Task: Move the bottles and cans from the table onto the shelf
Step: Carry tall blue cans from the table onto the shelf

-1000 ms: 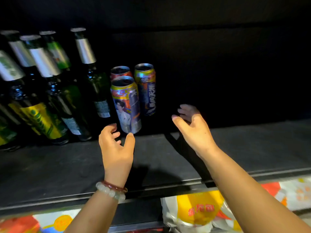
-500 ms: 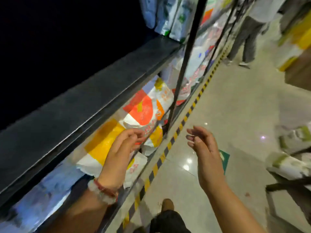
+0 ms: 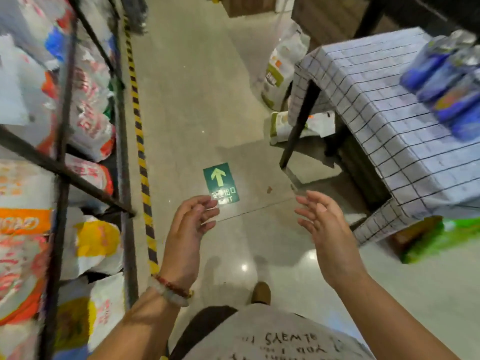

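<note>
The table (image 3: 384,105) with a checked blue-white cloth stands at the right. Several blurred blue cans (image 3: 446,81) lie on its far right side. The dark metal shelf (image 3: 122,141) runs down the left side of the view. My left hand (image 3: 189,229), with a bead bracelet on the wrist, hovers over the floor with its fingers loosely curled and nothing in it. To its right, my right hand (image 3: 324,227) is also empty with fingers apart, below and left of the table's near corner. No bottles are in view.
White, orange and yellow sacks (image 3: 91,118) fill the lower shelf levels at the left. A yellow-black stripe (image 3: 140,141) runs along the floor beside the shelf. A green exit arrow sticker (image 3: 220,183) lies ahead. Sacks (image 3: 283,66) and a green pack (image 3: 441,237) sit near the table.
The view has swung right, away from the shelf with its bottles and cans, to the aisle and the table. Both hands stay empty and have drawn back from the shelf.
</note>
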